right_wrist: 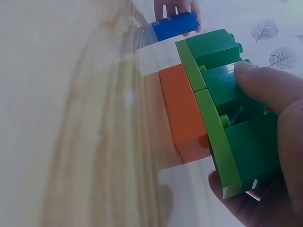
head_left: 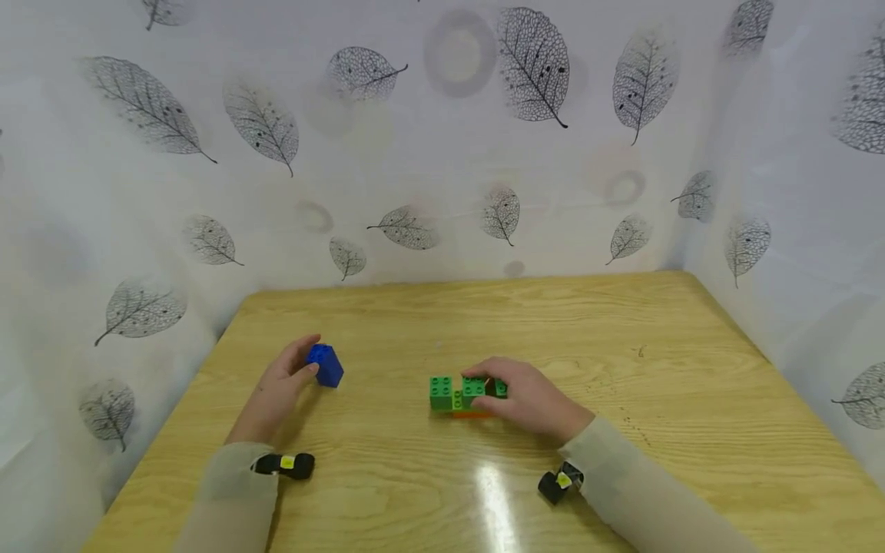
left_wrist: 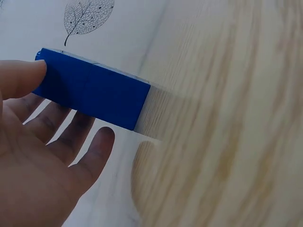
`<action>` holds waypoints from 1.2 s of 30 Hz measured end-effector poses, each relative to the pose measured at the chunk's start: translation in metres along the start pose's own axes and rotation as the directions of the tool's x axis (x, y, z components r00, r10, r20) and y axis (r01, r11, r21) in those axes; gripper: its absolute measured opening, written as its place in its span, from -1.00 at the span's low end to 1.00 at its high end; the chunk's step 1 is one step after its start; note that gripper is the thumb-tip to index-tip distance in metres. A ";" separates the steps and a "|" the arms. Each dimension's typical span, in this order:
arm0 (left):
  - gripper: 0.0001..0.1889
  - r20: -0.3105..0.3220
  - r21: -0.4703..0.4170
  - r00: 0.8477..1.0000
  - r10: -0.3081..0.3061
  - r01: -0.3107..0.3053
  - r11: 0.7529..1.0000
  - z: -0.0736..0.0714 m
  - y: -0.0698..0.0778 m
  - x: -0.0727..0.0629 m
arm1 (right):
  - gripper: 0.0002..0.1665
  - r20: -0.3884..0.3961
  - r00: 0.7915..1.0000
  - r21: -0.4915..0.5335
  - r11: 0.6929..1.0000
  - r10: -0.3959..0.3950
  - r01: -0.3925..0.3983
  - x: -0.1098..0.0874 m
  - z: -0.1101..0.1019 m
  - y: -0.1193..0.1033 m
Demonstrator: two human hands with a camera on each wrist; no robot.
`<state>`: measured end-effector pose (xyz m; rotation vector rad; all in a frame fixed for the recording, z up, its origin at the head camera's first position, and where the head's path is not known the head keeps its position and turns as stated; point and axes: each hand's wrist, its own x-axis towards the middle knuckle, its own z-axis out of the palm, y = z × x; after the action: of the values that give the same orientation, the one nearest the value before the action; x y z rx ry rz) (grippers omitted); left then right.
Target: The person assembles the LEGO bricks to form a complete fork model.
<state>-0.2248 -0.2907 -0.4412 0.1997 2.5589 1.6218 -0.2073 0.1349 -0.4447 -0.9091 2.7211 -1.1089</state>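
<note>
A tall blue block stack (head_left: 326,365) with studs on top stands upright on the table at the left. My left hand (head_left: 282,382) holds it near its top, thumb (left_wrist: 24,78) on the near side and fingers behind. At the middle of the table, a brick assembly has an orange brick (right_wrist: 182,111) at the bottom, light green plates (right_wrist: 215,137) over it, and dark green bricks (right_wrist: 213,46) on top. With thumb and fingers, my right hand (head_left: 528,395) grips the middle dark green brick (head_left: 473,388). The hand partly hides the assembly's right end.
The wooden table (head_left: 442,322) has a back edge against a white leaf-print cloth (head_left: 442,153). Small dark marks (head_left: 632,422) show on the tabletop at the right. Black straps (head_left: 283,465) sit on both wrists.
</note>
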 end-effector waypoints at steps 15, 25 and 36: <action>-0.49 0.028 -0.016 0.998 -0.048 0.049 0.999 0.018 0.007 0.001 | -0.45 -0.046 0.999 -0.070 0.997 -0.014 0.010 -0.002 0.001 -0.003; -0.49 0.142 -0.046 0.990 -0.009 0.016 0.999 0.048 0.022 0.002 | -0.42 -0.087 0.996 -0.033 0.999 -0.006 0.004 -0.001 -0.014 -0.017; -0.56 0.229 -0.041 0.973 0.025 -0.016 0.999 0.084 0.039 0.001 | -0.43 -0.099 0.992 -0.055 0.995 -0.084 0.079 -0.006 -0.030 -0.032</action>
<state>-0.2099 -0.1990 -0.4420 0.3875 2.3584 1.5532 -0.1951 0.1384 -0.4028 -1.0060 2.8295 -1.1343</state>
